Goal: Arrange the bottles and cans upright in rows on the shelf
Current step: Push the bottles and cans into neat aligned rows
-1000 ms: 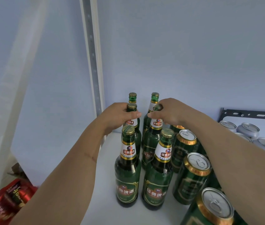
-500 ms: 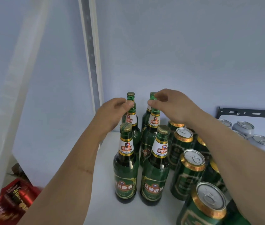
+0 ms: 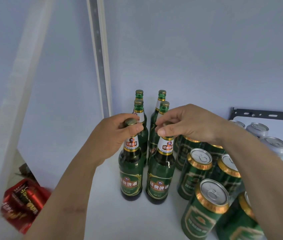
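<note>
Several green beer bottles stand upright in two columns on the white shelf [image 3: 113, 213]. My left hand [image 3: 113, 135] grips the capped neck of the front left bottle [image 3: 131, 172]. My right hand [image 3: 187, 127] pinches the top of the front right bottle [image 3: 160, 177]. Behind them stand the middle pair, the left one [image 3: 139, 111] and the right one [image 3: 164, 108], and the back pair, left [image 3: 139, 94] and right [image 3: 161, 96]. Several green cans with gold rims [image 3: 197, 172] stand upright to the right of the bottles.
Silver cans [image 3: 258, 129] sit on a lower rack at the far right, by a black bracket [image 3: 265, 115]. A metal upright [image 3: 99, 63] runs along the shelf's left rear corner. Red packaging [image 3: 23, 201] lies below on the left.
Both hands have moved toward me, from the tops of the middle bottles to the front pair, and now hold those two bottles by their necks.
</note>
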